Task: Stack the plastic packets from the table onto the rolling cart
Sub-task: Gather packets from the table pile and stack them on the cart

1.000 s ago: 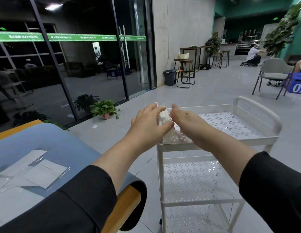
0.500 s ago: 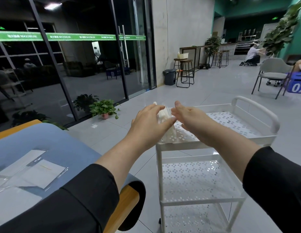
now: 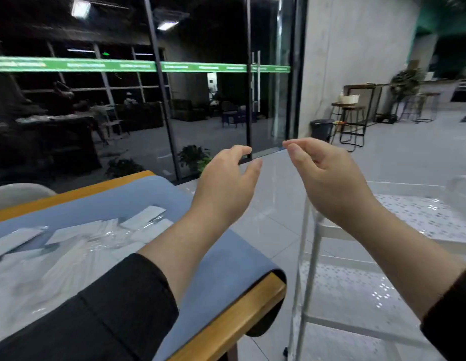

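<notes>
Above the floor between the bench (image 3: 234,324) and the white cart (image 3: 419,217), the left hand (image 3: 224,188) and right hand (image 3: 328,178) hang loose, fingers softly bent, holding nothing. Flat, shiny plastic packets (image 3: 78,243) lie scattered on the bench's blue mat (image 3: 221,259). The cart's shelves have little holes.

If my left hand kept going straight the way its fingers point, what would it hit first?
Nothing close: the left hand is empty, raised past the table edge, fingers pointing toward the glass wall. That looks first, though depth is unclear.

packets (image 3: 101,230): glossy clear plastic
table (image 3: 242,319): wood edge
mat (image 3: 221,259): matt blue
cart (image 3: 419,217): white perforated metal
floor (image 3: 278,204): glossy tile
</notes>
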### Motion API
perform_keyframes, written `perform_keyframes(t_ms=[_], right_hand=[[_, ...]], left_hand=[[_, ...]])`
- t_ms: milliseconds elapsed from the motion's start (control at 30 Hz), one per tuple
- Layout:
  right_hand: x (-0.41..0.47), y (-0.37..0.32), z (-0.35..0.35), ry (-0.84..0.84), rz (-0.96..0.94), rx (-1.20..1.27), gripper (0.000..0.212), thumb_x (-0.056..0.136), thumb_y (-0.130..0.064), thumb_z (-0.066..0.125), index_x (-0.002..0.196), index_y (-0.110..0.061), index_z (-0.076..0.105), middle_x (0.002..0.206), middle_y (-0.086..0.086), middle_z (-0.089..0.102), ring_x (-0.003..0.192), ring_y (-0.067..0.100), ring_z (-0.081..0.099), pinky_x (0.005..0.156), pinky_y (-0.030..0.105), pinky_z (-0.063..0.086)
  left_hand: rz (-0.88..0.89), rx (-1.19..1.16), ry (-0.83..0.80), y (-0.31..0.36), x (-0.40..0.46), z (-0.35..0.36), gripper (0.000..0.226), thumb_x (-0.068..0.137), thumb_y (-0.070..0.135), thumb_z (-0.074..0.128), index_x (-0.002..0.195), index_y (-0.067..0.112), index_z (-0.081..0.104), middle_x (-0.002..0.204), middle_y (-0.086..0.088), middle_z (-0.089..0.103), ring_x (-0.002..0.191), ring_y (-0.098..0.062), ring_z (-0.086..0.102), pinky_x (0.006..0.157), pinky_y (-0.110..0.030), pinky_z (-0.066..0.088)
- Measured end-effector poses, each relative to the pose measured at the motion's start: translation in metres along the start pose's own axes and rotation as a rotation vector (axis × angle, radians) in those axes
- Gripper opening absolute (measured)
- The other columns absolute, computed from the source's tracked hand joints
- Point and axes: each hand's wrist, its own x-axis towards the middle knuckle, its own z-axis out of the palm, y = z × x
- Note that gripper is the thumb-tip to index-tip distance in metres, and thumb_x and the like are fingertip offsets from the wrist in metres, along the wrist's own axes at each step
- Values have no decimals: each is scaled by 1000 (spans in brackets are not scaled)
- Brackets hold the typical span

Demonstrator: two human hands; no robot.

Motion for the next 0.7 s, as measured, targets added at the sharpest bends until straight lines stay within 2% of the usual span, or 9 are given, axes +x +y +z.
perform_keyframes(t_ms=[33, 100, 233, 267, 333, 433, 533, 667, 700], right_hand=[[-3, -16, 17, -50, -34, 23, 31, 103, -38, 48, 124, -25, 67, 106, -23, 66, 100, -17, 56, 79, -2, 39], [-11, -47, 59, -169, -86, 69, 29, 102, -39, 49, 123, -28, 66, 104, -26, 65, 93, -23, 55, 73, -5, 37], [-31, -100, 160, -415, -134, 158, 27, 100, -39, 53, 123, -32, 65, 111, -18, 67, 84, -19, 56, 75, 6, 41], [-37, -111, 185, -468, -146, 171, 26, 100, -40, 54, 124, -34, 64, 116, -15, 67, 88, -16, 58, 82, 14, 47], [-47, -131, 236, -564, -177, 163, 31, 99, -45, 53, 127, -37, 62, 128, -11, 64, 113, 0, 60, 100, 35, 50], [-55, -161, 295, -690, -268, 28, 38, 99, -54, 48, 133, -40, 57, 137, -13, 58, 127, 10, 54, 107, 40, 44], [-58, -172, 338, -769, -282, -112, 42, 98, -56, 49, 134, -38, 56, 136, -14, 58, 123, 12, 56, 100, 35, 45], [-66, -154, 368, -782, -179, -86, 36, 92, -62, 55, 123, -44, 61, 119, -15, 66, 92, 4, 67, 77, 27, 53], [-66, -150, 368, -793, -167, -79, 36, 93, -60, 56, 124, -45, 61, 117, -17, 65, 91, 3, 66, 74, 24, 53]], left_hand=[[-18, 29, 26, -10, -8, -23, 41, 104, 40, 50, 141, 24, 54, 139, 6, 58, 127, -12, 51, 96, -25, 38], [-58, 107, 70, -37, -31, -76, 42, 103, 42, 51, 141, 25, 54, 139, 6, 58, 127, -12, 51, 96, -27, 39], [-235, 334, 120, -106, -101, -188, 41, 103, 43, 50, 141, 29, 52, 144, 8, 55, 132, -14, 49, 106, -32, 40], [-296, 378, 132, -122, -121, -213, 42, 102, 44, 50, 142, 30, 52, 144, 9, 54, 133, -14, 49, 107, -34, 40], [-424, 431, 154, -150, -160, -256, 42, 102, 46, 50, 142, 32, 52, 146, 13, 52, 133, -13, 48, 107, -33, 40], [-550, 475, 155, -182, -196, -293, 41, 102, 47, 49, 141, 35, 53, 143, 17, 53, 131, -11, 48, 99, -27, 37], [-585, 479, 95, -206, -209, -292, 41, 102, 48, 48, 141, 36, 52, 143, 13, 54, 130, -12, 49, 102, -29, 38], [-549, 475, -25, -226, -215, -272, 48, 101, 54, 45, 146, 38, 45, 148, 14, 48, 134, -11, 45, 108, -29, 36], [-535, 467, -44, -228, -216, -268, 51, 100, 57, 45, 148, 39, 43, 150, 17, 46, 136, -9, 43, 110, -28, 34]])
